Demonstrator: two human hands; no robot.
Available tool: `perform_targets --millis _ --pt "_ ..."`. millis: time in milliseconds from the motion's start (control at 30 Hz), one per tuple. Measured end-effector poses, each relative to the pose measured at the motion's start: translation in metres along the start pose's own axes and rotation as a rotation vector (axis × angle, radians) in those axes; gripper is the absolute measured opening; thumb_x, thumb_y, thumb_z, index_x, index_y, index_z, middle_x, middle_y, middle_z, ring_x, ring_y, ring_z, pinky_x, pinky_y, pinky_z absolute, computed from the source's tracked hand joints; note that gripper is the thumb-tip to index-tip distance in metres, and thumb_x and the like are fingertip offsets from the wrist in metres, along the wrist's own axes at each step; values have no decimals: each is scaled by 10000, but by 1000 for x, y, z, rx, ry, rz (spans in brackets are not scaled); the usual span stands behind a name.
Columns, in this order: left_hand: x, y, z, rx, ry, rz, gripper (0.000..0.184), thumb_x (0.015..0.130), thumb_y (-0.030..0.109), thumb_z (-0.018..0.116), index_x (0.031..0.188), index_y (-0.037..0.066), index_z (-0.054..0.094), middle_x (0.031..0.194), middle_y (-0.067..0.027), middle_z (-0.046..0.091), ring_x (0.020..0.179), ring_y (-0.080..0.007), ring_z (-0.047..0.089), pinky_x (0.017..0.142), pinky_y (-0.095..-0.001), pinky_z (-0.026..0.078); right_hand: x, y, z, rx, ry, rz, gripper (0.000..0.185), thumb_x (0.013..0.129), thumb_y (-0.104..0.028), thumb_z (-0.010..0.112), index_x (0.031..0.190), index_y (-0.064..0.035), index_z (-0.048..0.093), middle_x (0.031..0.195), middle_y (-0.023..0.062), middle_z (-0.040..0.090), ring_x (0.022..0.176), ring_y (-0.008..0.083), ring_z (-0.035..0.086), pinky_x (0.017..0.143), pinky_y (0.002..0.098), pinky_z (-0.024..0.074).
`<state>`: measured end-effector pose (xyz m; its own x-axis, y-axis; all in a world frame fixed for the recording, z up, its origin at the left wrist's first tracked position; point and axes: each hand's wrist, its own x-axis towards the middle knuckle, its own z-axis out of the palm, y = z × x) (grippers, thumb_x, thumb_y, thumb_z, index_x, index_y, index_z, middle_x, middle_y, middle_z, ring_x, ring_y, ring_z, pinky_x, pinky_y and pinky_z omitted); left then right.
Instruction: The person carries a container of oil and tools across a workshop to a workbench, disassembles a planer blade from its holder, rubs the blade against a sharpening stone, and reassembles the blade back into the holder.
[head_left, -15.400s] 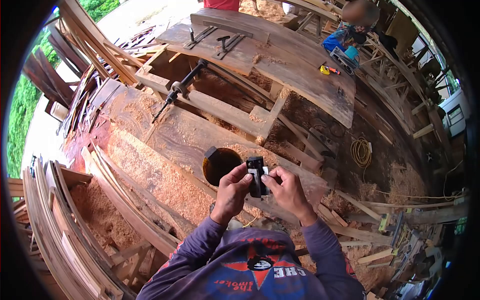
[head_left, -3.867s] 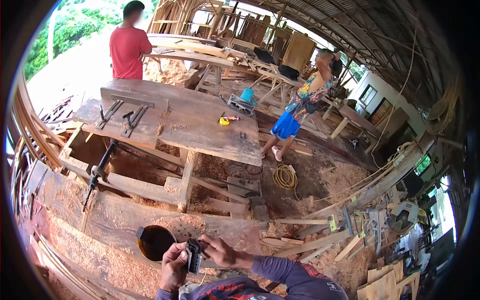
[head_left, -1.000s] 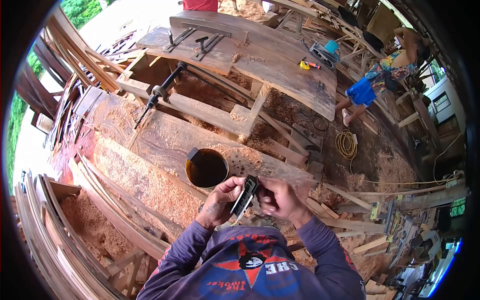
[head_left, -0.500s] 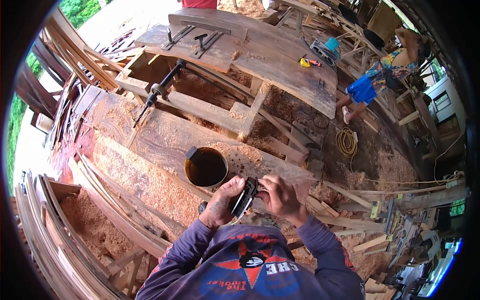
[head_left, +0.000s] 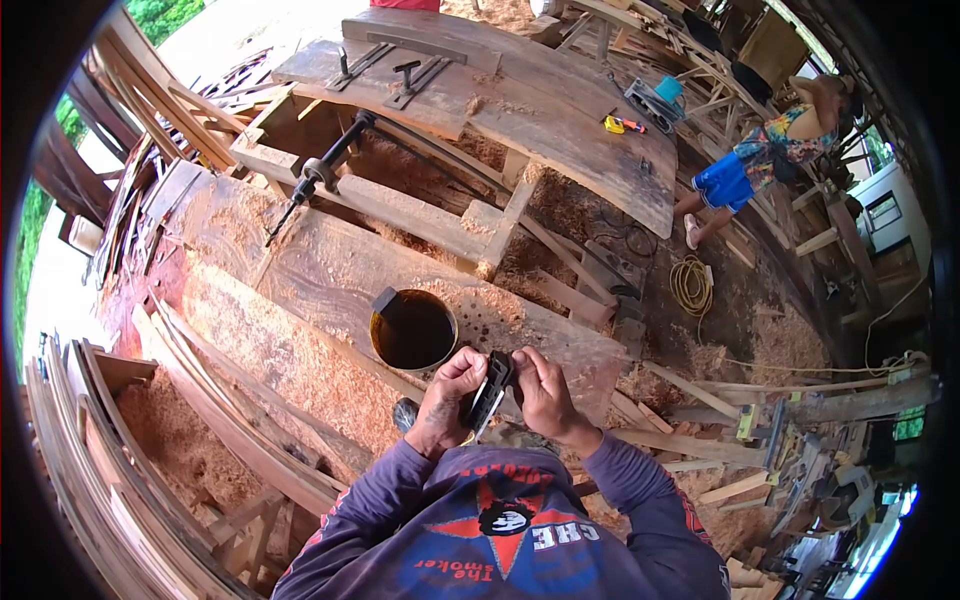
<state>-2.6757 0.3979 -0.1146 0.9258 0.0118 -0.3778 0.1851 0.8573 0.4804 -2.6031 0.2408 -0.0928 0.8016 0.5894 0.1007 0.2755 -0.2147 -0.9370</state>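
Observation:
Just in front of my chest, my left hand grips a black piece with a shiny metal strip along one side. It is held tilted, and its exact kind cannot be made out. My right hand is closed, with thumb and fingertips pinched at the upper right edge of the same piece. Beyond my hands stands a round tub of dark liquid on the sawdust-strewn wooden bench. A dark rectangular block rests on the tub's rim.
A long drill bit in a black shaft assembly lies across the bench frame. Farther off are a wide wooden slab with clamps and a yellow tape measure. A person stands at right, near a coiled yellow cord.
My right hand's fingers have shifted up along the black piece, and the hand has turned to be more upright. The left hand keeps its grip, with the piece turned slightly more upright.

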Motion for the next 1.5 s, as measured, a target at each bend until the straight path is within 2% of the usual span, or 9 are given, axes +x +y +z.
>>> perform_targets --millis 133,367,533,700,767,800,933,1233,1500 --pt "2 1 -6 75 12 78 102 997 197 630 964 108 593 873 1 655 756 -112 647 697 -277 564 9 -15 -6 648 -156 595 357 1092 -333 417 877 -77 540 577 -3 463 424 90 398 416 275 330" --pt "1 10 -3 172 -11 14 150 1020 242 602 969 102 602 887 12 637 767 -79 600 684 -243 520 13 -18 -8 797 -134 724 364 1087 -356 415 910 -94 595 581 -52 458 419 54 390 404 230 329" --pt "8 5 -15 384 18 -22 522 1086 528 321 831 121 526 769 75 394 698 -68 319 624 -251 291 14 -23 -11 471 -207 576 314 1078 -318 453 943 -99 634 591 -81 483 463 28 419 420 225 325" --pt "8 -4 -15 682 122 114 594 1065 573 347 816 77 560 716 10 538 649 -96 503 608 -266 459 6 -16 -4 488 -317 521 250 1068 -258 474 966 -57 583 672 -5 539 532 102 505 480 275 383" --pt "11 0 -6 301 207 -160 598 1013 625 431 745 111 578 613 -14 552 464 -138 512 429 -282 431 2 -9 1 -170 -73 -181 175 1016 -182 560 1066 -15 566 798 112 594 628 239 609 549 351 478" --pt "10 5 -4 86 179 -338 625 942 694 493 660 141 563 503 -25 511 337 -178 472 316 -297 371 -4 -12 -1 -231 -23 -156 290 942 -123 651 1176 4 538 945 186 600 793 347 651 649 413 539" --pt "8 8 9 89 91 -465 650 922 717 496 593 157 505 440 1 396 330 -174 428 318 -304 334 6 -4 -15 -576 -79 -675 296 853 -105 712 1083 16 570 932 139 592 818 315 649 649 395 543" --pt "-1 -1 24 341 277 -144 531 1000 542 522 687 114 552 513 -39 497 381 -183 504 358 -312 399 17 22 -19 -558 -144 -823 216 896 -92 687 872 -24 483 763 132 527 649 323 601 573 409 495" --pt "10 -10 -4 580 232 93 585 1025 545 461 743 59 625 567 -55 583 437 -157 563 413 -288 435 6 24 4 -325 -23 -527 148 963 -55 584 891 -21 460 649 182 517 558 411 576 483 473 429"
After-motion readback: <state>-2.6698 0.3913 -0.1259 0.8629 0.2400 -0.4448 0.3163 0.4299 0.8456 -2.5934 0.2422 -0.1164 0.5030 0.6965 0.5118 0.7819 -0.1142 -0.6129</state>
